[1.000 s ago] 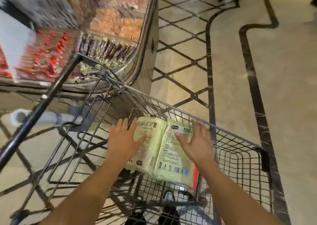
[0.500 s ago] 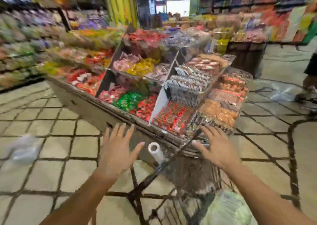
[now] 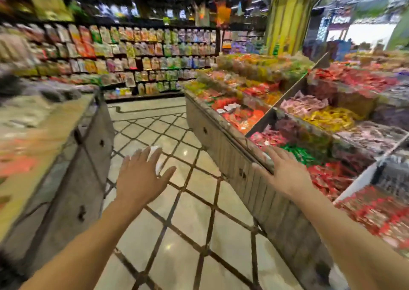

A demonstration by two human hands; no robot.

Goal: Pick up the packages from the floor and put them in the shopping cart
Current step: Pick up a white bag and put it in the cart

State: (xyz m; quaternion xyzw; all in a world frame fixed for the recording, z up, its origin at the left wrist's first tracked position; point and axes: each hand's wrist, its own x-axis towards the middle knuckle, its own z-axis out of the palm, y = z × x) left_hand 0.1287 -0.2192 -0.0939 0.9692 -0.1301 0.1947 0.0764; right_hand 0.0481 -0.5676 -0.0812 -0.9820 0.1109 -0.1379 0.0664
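Note:
My left hand (image 3: 141, 177) is stretched out over the tiled floor (image 3: 190, 230) with fingers spread and nothing in it. A pale white package (image 3: 156, 157) lies on the floor just beyond its fingertips, partly hidden by the hand. My right hand (image 3: 285, 170) is also open and empty, held over the front edge of the candy display on the right. The shopping cart and the green packages are out of view.
A long candy display counter (image 3: 232, 155) with bins of wrapped sweets runs along the right. Another counter (image 3: 73, 157) stands on the left. Shelves of hanging snack bags (image 3: 137, 55) close the aisle at the back. The picture is blurred by motion.
I let go of the green packages in the cart a second ago. My view has since swung up and left, away from the cart, to the aisle between the two counters; both hands stay open.

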